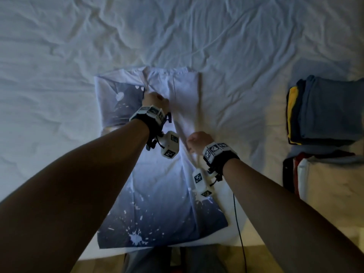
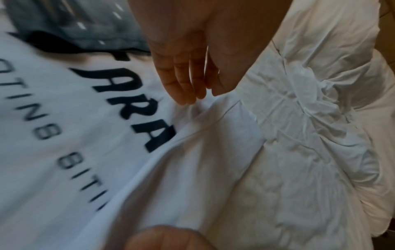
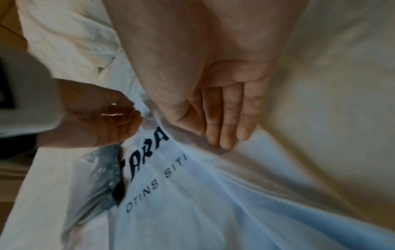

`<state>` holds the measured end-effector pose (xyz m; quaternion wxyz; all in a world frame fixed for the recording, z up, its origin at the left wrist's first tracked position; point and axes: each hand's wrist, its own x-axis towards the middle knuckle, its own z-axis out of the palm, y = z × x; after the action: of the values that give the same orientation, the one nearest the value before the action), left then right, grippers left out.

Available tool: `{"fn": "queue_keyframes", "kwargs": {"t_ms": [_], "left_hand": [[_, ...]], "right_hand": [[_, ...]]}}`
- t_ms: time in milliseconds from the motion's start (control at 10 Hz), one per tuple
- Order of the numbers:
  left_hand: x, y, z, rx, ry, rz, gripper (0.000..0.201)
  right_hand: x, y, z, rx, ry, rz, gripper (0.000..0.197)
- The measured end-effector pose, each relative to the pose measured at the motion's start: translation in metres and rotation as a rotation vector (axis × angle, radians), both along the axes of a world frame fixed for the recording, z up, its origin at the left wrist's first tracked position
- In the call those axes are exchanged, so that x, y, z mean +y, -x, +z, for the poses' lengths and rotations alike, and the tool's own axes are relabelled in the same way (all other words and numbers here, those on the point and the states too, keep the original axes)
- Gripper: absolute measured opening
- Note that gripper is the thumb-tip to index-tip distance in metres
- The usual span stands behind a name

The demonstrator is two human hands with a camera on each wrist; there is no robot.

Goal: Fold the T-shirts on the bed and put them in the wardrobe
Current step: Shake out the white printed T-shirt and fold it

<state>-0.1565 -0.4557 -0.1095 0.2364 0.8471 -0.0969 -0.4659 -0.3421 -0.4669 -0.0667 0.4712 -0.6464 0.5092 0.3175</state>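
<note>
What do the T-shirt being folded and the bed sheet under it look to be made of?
T-shirt: thin, soft knit, probably cotton or a blend, matte; it drapes into loose folds and carries printed lettering and dark splatter. Bed sheet: white woven cloth, matte, with many sharp creases; the fibre cannot be told.

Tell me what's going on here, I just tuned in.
A person is folding a white T-shirt with a dark splatter print, spread on the bed. The left hand pinches the fabric near the collar and the right hand pinches it lower down, drawing the shirt's right side inward. A stack of folded clothes sits to the right.
</note>
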Motion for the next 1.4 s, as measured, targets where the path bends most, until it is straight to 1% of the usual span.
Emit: {"fn": "queue_keyframes", "kwargs": {"t_ms": [100, 200, 300, 400, 500, 600, 700, 800, 900, 1000, 1100, 1200, 1300, 1400], "left_hand": [[0.036, 0.019, -0.019, 0.091, -0.021, -0.054, 0.004], [0.075, 0.045, -0.006, 0.227, -0.046, 0.003, 0.015], [0.101, 0.062, 0.018, 0.375, -0.024, 0.080, 0.020], [0.135, 0.083, 0.024, 0.471, -0.035, 0.116, 0.020], [0.163, 0.099, 0.028, 0.475, -0.019, 0.124, 0.012], [0.191, 0.118, 0.025, 0.457, -0.012, 0.146, 0.013], [0.213, 0.137, 0.024, 0.438, -0.031, 0.141, 0.019], [0.229, 0.161, 0.041, 0.498, -0.008, 0.157, 0.022], [0.243, 0.184, 0.055, 0.607, -0.022, 0.209, 0.020], [0.259, 0.201, 0.063, 0.723, -0.050, 0.258, 0.030], [0.276, 0.213, 0.060, 0.686, -0.012, 0.262, 0.045], [0.292, 0.220, 0.050, 0.546, -0.014, 0.255, 0.034], [0.304, 0.226, 0.040, 0.429, -0.077, 0.181, 0.013], [0.316, 0.232, 0.033, 0.359, -0.143, 0.119, 0.017]], "right_hand": [[0.023, 0.030, -0.006, 0.114, -0.043, 0.087, 0.024], [0.048, 0.061, -0.004, 0.153, -0.063, 0.114, 0.027], [0.073, 0.091, -0.007, 0.169, -0.076, 0.097, 0.022], [0.092, 0.123, -0.013, 0.191, -0.091, 0.090, 0.009], [0.107, 0.150, -0.016, 0.194, -0.092, 0.098, 0.026], [0.121, 0.169, -0.013, 0.196, -0.087, 0.108, 0.034], [0.132, 0.179, -0.002, 0.185, -0.068, 0.143, 0.036], [0.145, 0.180, 0.015, 0.051, -0.014, 0.160, 0.045], [0.161, 0.171, 0.032, -0.098, -0.021, 0.126, 0.050], [0.180, 0.157, 0.041, -0.198, -0.023, 0.177, 0.047], [0.199, 0.150, 0.047, -0.275, -0.176, 0.128, 0.035], [0.210, 0.155, 0.045, -0.258, -0.228, -0.008, 0.026], [0.208, 0.169, 0.029, -0.195, -0.013, -0.028, 0.019], [0.209, 0.187, 0.015, -0.061, 0.085, -0.089, 0.009]]}}
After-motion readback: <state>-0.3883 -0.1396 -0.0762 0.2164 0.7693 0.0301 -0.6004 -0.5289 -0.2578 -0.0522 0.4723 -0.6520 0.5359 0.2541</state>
